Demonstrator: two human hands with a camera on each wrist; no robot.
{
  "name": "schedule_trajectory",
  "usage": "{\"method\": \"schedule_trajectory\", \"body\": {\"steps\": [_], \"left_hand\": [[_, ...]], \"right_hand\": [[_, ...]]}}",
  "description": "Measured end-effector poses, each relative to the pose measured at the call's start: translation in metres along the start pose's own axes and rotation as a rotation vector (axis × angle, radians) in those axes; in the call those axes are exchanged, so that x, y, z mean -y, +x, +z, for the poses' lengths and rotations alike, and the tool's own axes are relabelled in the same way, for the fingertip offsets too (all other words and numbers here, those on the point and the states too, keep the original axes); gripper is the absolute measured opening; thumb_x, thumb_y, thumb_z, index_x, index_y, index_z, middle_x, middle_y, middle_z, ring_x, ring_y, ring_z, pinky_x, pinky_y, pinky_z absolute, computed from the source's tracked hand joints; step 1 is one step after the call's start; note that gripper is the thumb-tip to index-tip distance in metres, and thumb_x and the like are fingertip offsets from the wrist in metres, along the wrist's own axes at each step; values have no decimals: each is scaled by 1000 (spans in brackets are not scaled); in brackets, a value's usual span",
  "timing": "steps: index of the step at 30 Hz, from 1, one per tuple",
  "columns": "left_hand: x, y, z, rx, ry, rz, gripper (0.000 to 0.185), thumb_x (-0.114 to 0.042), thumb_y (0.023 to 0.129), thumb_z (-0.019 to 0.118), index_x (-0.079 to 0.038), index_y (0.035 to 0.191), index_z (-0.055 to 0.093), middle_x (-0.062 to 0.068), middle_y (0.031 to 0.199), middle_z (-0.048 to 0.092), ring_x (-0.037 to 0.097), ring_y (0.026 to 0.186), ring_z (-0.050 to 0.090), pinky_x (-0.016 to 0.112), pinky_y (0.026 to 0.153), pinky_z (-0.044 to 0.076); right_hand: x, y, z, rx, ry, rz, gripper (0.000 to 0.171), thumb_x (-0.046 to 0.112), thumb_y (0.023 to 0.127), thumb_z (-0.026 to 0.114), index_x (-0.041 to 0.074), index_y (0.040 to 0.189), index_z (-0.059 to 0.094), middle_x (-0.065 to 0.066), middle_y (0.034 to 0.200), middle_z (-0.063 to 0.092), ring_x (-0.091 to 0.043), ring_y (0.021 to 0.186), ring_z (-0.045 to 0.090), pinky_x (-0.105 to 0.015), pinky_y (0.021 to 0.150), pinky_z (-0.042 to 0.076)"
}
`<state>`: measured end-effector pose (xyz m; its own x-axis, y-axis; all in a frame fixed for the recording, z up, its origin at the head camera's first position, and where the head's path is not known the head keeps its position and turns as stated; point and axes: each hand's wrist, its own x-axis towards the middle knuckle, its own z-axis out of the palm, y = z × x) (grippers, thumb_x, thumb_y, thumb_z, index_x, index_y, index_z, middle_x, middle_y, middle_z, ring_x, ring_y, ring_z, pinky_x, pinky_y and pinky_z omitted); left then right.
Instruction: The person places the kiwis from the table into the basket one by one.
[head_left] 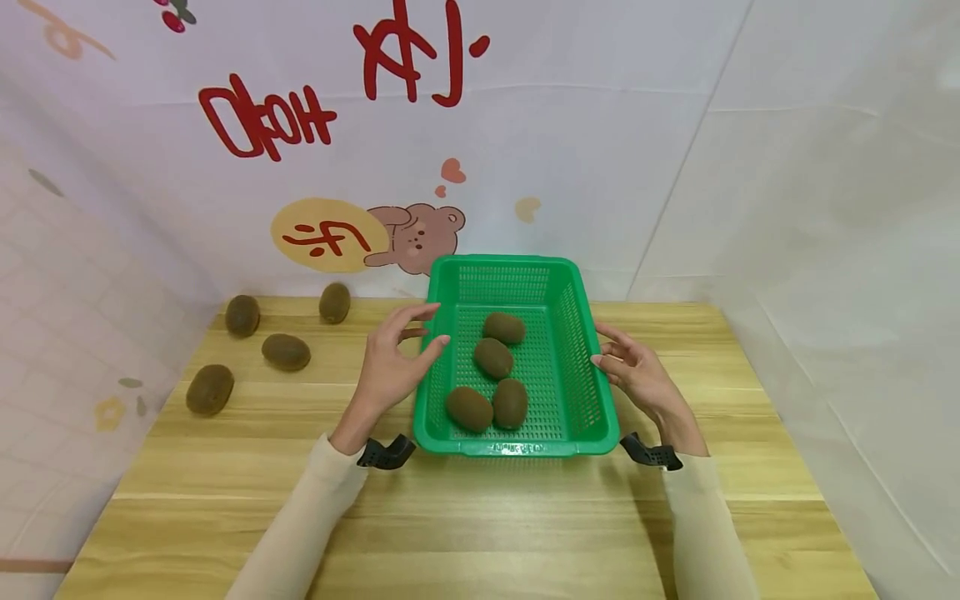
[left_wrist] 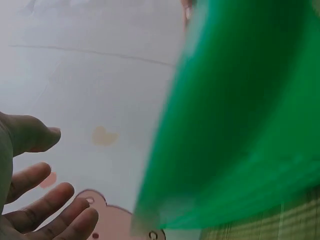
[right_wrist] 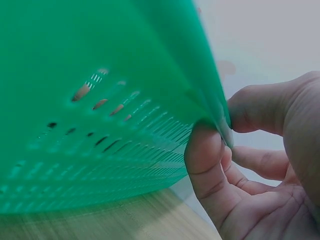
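A green plastic basket [head_left: 517,448] with perforated walls stands in the middle of the wooden table, and several brown kiwis [head_left: 493,358] lie inside it. My right hand [head_left: 637,375] pinches the basket's right rim; in the right wrist view its thumb [right_wrist: 255,110] and index finger [right_wrist: 207,165] meet at the rim's edge. My left hand [head_left: 393,354] is beside the left rim, thumb and fingers spread apart. In the left wrist view a gap shows between the left fingers [left_wrist: 55,210] and the blurred green wall.
On the table's left side lie several more kiwis [head_left: 286,352], one of them [head_left: 334,302] close to the back wall. A white printed cloth [head_left: 570,133] with red characters and a cartoon bear hangs behind the table [head_left: 480,533]. White sheets also line both sides.
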<state>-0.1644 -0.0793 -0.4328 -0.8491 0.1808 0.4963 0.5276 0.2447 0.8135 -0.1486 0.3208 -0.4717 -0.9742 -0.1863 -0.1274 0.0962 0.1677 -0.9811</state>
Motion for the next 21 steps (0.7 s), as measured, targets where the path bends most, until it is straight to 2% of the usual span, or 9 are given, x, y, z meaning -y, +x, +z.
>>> {"method": "schedule_trajectory", "body": {"steps": [3,8,12,21], "left_hand": [[5,-1,-6,-29,39,-3,46,-11,91,79,-9,135,64,12,133,65,33,121,64,49,100,57],[14,-1,-15,-81,128,-16,56,-15,89,81,-10,141,60,10,138,62,26,128,59,47,105,53],[23,0,-24,-110,187,-24,65,-18,88,83,-11,146,54,12,142,58,28,132,55,49,108,51],[38,-2,-49,-174,312,-41,79,-24,84,85,-14,153,47,16,148,52,32,133,47,54,110,43]], "right_hand": [[0,1,2,-1,3,-4,67,20,103,65,18,162,33,-4,115,54,-9,91,56,-19,76,53],[1,1,0,1,28,-15,68,19,103,65,16,162,31,-4,115,54,-9,92,57,-19,77,54],[1,1,-1,5,50,-21,69,17,102,65,14,162,30,-4,113,54,-8,90,57,-19,76,54],[0,1,2,4,39,-2,68,19,103,65,18,162,32,-5,114,53,-10,91,56,-20,78,54]]}}
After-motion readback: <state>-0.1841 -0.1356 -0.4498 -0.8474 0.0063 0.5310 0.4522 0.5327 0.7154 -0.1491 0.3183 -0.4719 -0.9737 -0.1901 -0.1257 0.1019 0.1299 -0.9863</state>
